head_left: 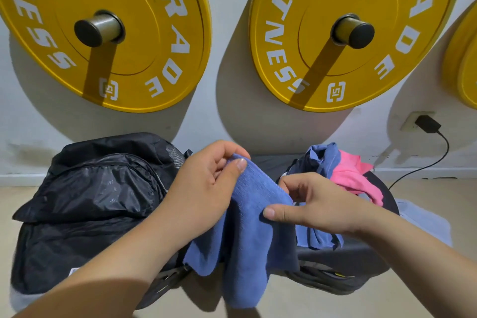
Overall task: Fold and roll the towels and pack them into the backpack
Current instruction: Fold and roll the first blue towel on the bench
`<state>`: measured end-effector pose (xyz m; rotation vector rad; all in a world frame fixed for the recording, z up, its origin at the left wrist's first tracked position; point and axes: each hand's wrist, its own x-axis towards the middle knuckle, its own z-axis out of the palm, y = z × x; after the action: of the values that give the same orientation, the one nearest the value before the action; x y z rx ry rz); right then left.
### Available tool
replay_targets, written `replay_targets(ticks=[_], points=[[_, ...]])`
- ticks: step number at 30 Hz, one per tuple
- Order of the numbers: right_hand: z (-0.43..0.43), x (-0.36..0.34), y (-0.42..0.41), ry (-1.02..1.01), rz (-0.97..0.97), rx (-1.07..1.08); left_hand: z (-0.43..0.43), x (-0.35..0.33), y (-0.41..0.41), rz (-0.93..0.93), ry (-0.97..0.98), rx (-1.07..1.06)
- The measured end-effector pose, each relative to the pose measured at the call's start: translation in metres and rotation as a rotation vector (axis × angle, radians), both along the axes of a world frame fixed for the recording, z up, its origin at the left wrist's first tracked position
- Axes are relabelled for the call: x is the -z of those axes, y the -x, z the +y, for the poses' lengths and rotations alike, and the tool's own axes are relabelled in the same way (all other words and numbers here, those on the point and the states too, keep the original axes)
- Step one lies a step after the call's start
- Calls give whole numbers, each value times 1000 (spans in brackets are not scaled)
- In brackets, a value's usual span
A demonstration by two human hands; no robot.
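Observation:
A blue towel (247,235) hangs in the air in front of me, held along its top edge. My left hand (206,183) pinches the upper left corner between thumb and fingers. My right hand (315,204) grips the top edge further right, thumb on the near side. The black backpack (90,204) lies on the floor at the left, its front flap closed as far as I can see. A pile with a pink towel (351,178) and another blue towel (322,160) rests on a dark bench pad (343,261) at the right.
Two yellow weight plates (116,33) (343,33) hang on wall pegs above, with part of a third plate (464,59) at the right edge. A black charger (427,124) is plugged into a wall socket, its cable trailing down to the beige floor (426,193).

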<state>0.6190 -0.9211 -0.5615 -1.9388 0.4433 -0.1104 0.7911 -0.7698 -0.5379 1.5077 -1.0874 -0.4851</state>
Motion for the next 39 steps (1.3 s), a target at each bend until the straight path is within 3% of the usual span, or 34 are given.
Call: replay_targets(ticks=[7, 10, 12, 18, 25, 28, 31, 34, 39], points=[[-24, 36, 17, 407, 426, 75, -4, 13, -20, -83, 24, -219], [-34, 49, 30, 417, 518, 147, -5, 21, -28, -115, -6, -270], [-38, 55, 37, 311, 477, 267, -6, 26, -31, -135, -33, -277], [-51, 53, 56, -251, 159, 642, -7, 34, -40, -126, -116, -339], [-53, 21, 45, -607, -266, 705, 1, 15, -55, -57, -23, -491], [-52, 17, 41, -494, -274, 828, 3, 16, -53, -41, -84, -472], [-45, 14, 37, -155, -282, 942, 5, 7, -49, -70, -50, -498], [-36, 0, 35, 131, -257, 897, 8, -3, -41, -91, -51, -471], [-33, -16, 37, 131, -332, 942, 13, -9, -38, -87, -74, -407]])
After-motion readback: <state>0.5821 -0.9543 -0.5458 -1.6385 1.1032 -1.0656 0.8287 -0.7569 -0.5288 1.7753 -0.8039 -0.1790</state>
